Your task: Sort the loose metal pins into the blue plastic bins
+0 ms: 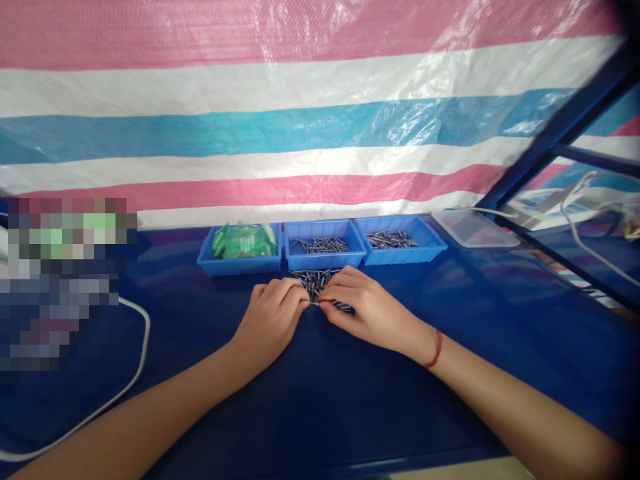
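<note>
A heap of thin grey metal fasteners, like screws or rivets, lies on the blue table just in front of the bins. At its near edge, my left hand is closed in a pinch. My right hand, with a red cord on the wrist, pinches from the other side and covers part of the heap. Between the two sets of fingertips shows a short, thin metal fastener; its exact kind is too small to tell.
Behind the heap stand a blue bin with green plastic packets, a middle blue bin and a right blue bin, both holding metal pieces. A translucent lid lies at right. A white cable curves at left.
</note>
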The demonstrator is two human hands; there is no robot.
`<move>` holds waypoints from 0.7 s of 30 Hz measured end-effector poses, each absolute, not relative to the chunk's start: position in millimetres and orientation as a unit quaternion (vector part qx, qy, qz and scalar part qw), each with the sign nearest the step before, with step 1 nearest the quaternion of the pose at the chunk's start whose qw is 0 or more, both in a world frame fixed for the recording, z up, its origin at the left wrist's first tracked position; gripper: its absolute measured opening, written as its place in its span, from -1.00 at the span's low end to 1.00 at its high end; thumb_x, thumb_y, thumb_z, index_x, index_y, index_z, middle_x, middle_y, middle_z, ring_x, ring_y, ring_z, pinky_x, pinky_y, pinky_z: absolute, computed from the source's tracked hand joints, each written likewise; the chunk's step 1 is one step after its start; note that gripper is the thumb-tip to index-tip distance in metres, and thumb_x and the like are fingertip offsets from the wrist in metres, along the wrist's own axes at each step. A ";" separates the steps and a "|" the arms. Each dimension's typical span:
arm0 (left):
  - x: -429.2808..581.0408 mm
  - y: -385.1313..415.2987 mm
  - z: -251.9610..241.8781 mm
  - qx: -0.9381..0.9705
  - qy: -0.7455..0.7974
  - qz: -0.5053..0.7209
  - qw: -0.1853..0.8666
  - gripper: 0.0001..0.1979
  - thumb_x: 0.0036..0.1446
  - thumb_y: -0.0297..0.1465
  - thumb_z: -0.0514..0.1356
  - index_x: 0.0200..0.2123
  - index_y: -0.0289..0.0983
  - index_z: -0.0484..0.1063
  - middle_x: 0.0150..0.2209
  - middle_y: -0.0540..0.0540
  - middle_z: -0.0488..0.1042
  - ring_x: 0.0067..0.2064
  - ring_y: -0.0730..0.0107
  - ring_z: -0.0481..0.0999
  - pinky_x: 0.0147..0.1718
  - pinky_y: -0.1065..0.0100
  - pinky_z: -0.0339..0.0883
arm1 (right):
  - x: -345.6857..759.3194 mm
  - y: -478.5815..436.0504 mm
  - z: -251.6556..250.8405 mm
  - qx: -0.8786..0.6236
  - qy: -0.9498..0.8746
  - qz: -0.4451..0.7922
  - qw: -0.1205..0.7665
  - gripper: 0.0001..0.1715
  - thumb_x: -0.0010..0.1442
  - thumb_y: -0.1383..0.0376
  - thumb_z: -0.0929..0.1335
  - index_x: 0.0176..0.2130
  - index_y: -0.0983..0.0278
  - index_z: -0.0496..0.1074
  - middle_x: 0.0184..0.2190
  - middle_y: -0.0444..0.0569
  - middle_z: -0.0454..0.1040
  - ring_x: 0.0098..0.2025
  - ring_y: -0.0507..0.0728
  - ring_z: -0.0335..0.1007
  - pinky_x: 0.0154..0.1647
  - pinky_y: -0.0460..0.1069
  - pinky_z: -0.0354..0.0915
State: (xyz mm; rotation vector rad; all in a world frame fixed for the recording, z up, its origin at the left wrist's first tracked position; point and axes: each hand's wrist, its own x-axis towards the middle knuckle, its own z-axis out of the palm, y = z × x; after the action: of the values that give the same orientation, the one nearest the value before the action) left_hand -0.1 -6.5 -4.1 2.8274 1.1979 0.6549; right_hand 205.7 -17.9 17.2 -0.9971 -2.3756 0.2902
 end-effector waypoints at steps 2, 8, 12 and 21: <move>0.3 -7.0 -2.6 0.901 0.372 0.222 0.008 -0.80 0.33 -0.41 -0.03 -0.23 -0.27 0.39 -0.15 -0.11 0.49 -0.14 0.28 0.41 -0.17 0.22 0.11 | 205.3 -17.6 15.5 -0.372 -0.881 0.113 0.269 -0.81 0.25 0.38 0.26 -0.37 0.28 0.43 -0.43 -0.03 0.45 -0.30 0.11 0.32 -0.17 0.05 0.21; 1.9 -9.4 0.3 0.879 0.344 0.318 0.085 -0.88 0.29 -0.41 0.05 -0.22 -0.26 0.37 -0.26 -0.06 0.48 -0.20 0.35 0.44 -0.20 0.31 0.21 | 200.2 -18.8 10.5 -0.380 -0.846 0.191 0.323 -0.88 0.21 0.43 0.29 -0.34 0.28 0.41 -0.40 -0.06 0.42 -0.30 0.07 0.32 -0.20 -0.01 0.23; 1.6 -8.2 1.0 0.818 0.396 0.364 0.203 -0.88 0.19 -0.38 0.16 -0.18 -0.24 0.35 -0.32 0.00 0.46 -0.34 0.45 0.42 -0.34 0.42 0.26 | 197.5 -21.1 10.0 -0.375 -0.824 0.231 0.357 -0.91 0.23 0.40 0.29 -0.32 0.28 0.38 -0.40 -0.08 0.39 -0.31 0.05 0.29 -0.21 -0.03 0.23; 1.8 -4.6 3.4 0.796 0.403 0.370 0.257 -0.87 0.18 -0.38 0.15 -0.40 -0.28 0.39 -0.46 0.03 0.39 -0.42 0.50 0.34 -0.41 0.45 0.21 | 195.8 -22.1 9.0 -0.382 -0.814 0.249 0.360 -0.90 0.26 0.38 0.26 -0.28 0.27 0.38 -0.37 -0.07 0.39 -0.30 0.05 0.28 -0.22 -0.03 0.22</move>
State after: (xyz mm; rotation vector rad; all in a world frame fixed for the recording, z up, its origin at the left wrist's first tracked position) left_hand 1.8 -4.6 3.4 2.1613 1.0948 1.0045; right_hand 195.8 -22.1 9.0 -0.9851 -2.0990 0.6411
